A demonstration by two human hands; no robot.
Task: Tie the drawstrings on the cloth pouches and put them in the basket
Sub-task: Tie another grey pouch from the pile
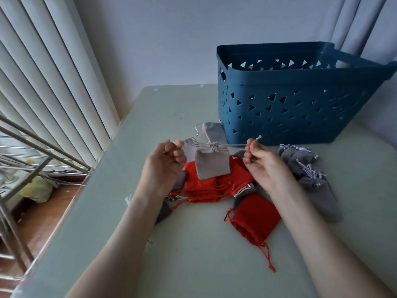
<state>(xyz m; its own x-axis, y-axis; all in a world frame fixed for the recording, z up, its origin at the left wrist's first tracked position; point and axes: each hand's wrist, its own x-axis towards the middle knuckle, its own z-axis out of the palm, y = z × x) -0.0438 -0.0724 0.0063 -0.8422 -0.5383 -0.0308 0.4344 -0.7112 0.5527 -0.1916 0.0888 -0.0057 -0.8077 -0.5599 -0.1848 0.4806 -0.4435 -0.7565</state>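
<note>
Centre of frame: small light-grey cloth pouch (212, 162) hangs in the air, its white drawstring (233, 145) stretched taut between left hand (165, 162) and right hand (261, 162), each pinching one end. Upper right: blue perforated plastic basket (300, 104). Bare pale-green tabletop (193, 254) fills the lower frame.

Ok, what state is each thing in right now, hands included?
left hand: pinches one end of the drawstrings.
right hand: pinches the other end.
drawstrings: pulled taut sideways.
light grey pouch: hanging between the hands, mouth cinched shut.
blue basket: upright on the table, inside hidden.
red pouches: piled on the table.
lone red pouch: lying apart, strings loose.
dark grey pouches: heaped at right.
</note>
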